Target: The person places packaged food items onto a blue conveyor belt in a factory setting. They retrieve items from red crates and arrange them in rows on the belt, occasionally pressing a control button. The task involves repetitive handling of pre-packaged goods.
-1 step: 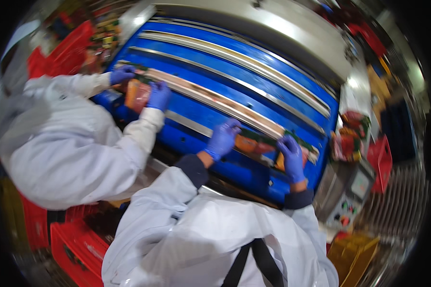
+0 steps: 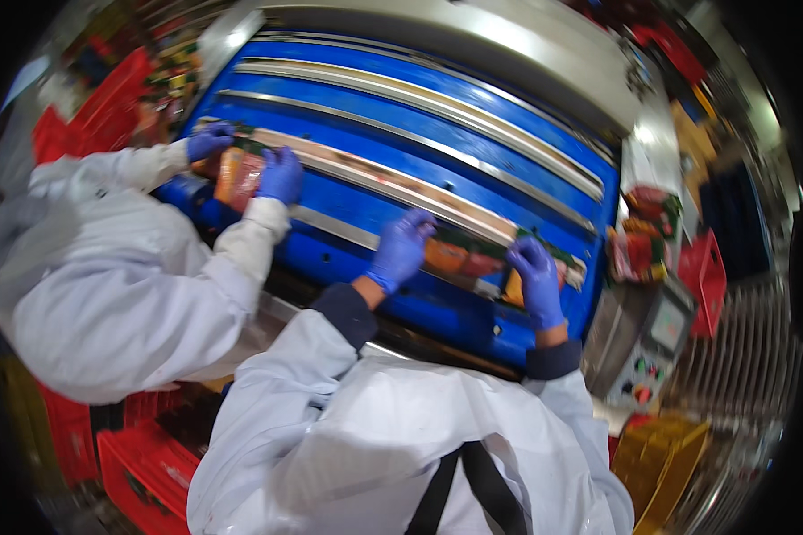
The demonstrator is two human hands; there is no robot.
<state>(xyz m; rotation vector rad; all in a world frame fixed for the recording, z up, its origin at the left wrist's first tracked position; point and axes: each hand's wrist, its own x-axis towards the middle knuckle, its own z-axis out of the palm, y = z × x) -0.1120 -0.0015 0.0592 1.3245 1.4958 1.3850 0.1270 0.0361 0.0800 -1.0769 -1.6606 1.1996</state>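
Note:
My left hand (image 2: 403, 251), in a purple glove, has its fingers pinched at the upper left edge of a plastic packet (image 2: 448, 259) with orange and pink on it and a dark green top. The packet lies against a long metal sealing bar (image 2: 393, 187) on the blue machine bed. My right hand (image 2: 539, 282) is closed with thumb and fingertips together at the top edge of a second packet (image 2: 515, 288), yellowish and pink, which it partly covers. Both packets' top edges lie along the bar. Motion blur softens their details.
At left, a co-worker's gloved hands (image 2: 279, 176) hold another packet (image 2: 239, 176) at the same bar. More packets (image 2: 638, 252) lie right of the bed, above a control panel (image 2: 647, 370). Red crates (image 2: 147, 468) stand at lower left, a yellow crate (image 2: 660, 459) at lower right.
The whole view has shifted slightly, so the bed and hands appear a little further left and up. Both my hands keep the same places on the packets.

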